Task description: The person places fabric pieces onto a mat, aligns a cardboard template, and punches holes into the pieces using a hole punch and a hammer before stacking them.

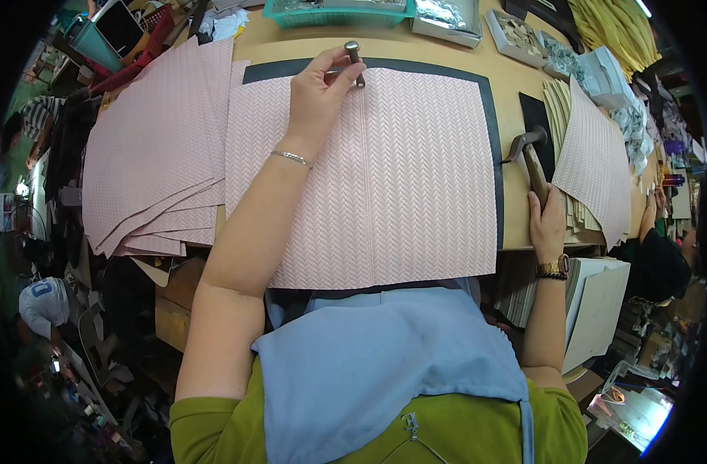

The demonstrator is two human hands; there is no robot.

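Observation:
A pale pink woven-pattern sheet lies in front of me, with a seam-like line running down it from top to bottom. Its near edge hangs over the table's front edge, and a dark mat shows under its far and right sides. Near the top of that line, my left hand is closed round a short metal punch. The punch stands nearly upright, its lower tip at the sheet. To the right of the sheet, my right hand grips the wooden handle of a hammer, head up.
Large pink sheets are stacked at the left. More pink and tan pieces lie at the right beside a black strip. Along the back stand a teal tray and boxes of small parts. Another person is at the far right.

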